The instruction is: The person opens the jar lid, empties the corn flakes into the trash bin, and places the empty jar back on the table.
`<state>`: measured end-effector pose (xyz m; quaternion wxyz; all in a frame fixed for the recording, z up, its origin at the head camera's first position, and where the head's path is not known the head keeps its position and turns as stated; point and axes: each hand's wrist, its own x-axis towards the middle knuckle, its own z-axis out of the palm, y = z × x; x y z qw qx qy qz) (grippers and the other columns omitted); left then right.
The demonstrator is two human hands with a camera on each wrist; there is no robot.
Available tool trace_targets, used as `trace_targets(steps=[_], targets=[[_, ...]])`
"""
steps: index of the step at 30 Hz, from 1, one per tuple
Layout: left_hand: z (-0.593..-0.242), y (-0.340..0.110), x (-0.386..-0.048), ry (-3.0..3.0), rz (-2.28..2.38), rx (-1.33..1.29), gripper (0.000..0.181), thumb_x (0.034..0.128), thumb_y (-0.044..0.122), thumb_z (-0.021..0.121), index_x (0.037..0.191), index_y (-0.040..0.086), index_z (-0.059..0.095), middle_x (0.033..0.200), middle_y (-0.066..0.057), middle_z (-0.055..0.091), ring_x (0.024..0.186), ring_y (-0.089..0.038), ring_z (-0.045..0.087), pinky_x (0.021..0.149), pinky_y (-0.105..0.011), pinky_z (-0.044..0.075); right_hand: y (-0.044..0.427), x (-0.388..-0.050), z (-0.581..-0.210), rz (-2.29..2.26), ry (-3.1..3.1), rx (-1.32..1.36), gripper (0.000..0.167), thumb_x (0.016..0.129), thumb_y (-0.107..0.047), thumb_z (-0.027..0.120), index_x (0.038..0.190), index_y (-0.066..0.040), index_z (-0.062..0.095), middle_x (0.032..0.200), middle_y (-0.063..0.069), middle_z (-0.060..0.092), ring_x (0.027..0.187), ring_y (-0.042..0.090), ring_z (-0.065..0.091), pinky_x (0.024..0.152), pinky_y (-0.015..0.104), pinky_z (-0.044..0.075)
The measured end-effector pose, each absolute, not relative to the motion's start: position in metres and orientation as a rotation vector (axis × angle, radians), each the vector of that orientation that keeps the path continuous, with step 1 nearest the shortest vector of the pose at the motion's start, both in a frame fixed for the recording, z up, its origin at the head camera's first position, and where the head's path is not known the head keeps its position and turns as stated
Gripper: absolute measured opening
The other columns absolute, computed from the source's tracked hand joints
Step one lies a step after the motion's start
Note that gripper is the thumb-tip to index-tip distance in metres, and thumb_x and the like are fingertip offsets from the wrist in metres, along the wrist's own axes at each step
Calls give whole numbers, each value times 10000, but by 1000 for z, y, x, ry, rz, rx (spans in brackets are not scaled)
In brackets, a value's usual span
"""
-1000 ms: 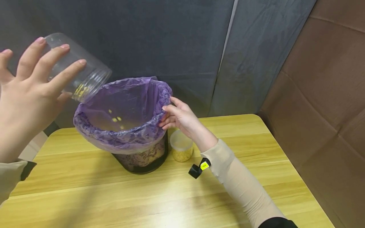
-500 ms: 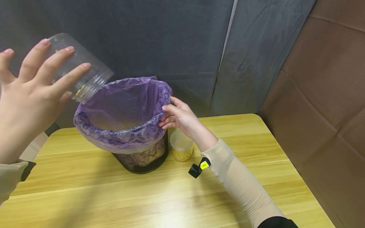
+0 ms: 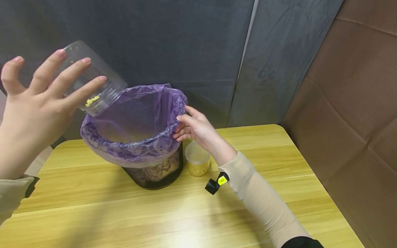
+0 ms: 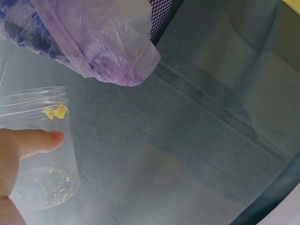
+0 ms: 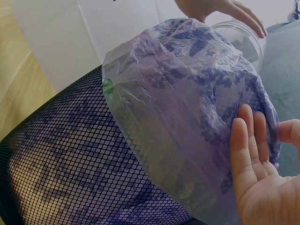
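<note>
My left hand [image 3: 46, 93] grips a clear plastic jar [image 3: 102, 75], tilted mouth-down over the left rim of a mesh bin. A small clump of yellow bits [image 3: 92, 101] sits inside near the jar's mouth, and the left wrist view shows crumbs [image 4: 58, 190] by its base. A purple plastic bag [image 3: 133, 151] lines the black mesh bin [image 3: 155, 177], folded over its rim. At the bin's right side, my right hand [image 3: 198, 127] holds the bagged rim between thumb and fingers, also visible in the right wrist view.
A small lidded tub [image 3: 197, 162] of yellow bits stands right of the bin, below my right wrist. The wooden table [image 3: 248, 193] has dark grey curtains [image 3: 192, 51] behind it and a brown panel [image 3: 356, 103] on the right.
The jar and left hand have shifted slightly right and down. Yellow bits seen falling into the bin a second ago are out of sight. My right hand stays put.
</note>
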<state>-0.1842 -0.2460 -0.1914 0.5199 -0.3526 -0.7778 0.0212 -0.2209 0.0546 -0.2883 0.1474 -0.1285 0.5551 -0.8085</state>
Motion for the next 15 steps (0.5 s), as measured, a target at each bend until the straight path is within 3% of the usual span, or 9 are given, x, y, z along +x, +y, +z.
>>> trace_targets(steps=[7, 15], targets=[[-196, -248, -186, -1845, 98, -897, 1020, 714, -279, 427, 1474, 390, 307, 1515, 40, 326, 1390, -106, 225, 1021, -550, 169, 55, -221, -289, -2326, 1602, -372, 586, 940, -43, 497, 1477, -67, 263, 679, 122, 580, 555, 227, 633, 551, 322, 560], [-207, -252, -196, -1685, 522, -590, 853, 731, -320, 433, 1443, 143, 348, 1549, -6, 265, 1366, -86, 286, 980, -305, 295, 55, -221, -289, -2327, 1595, -366, 603, 941, -44, 498, 1487, -72, 244, 680, 125, 578, 553, 229, 632, 552, 324, 560]])
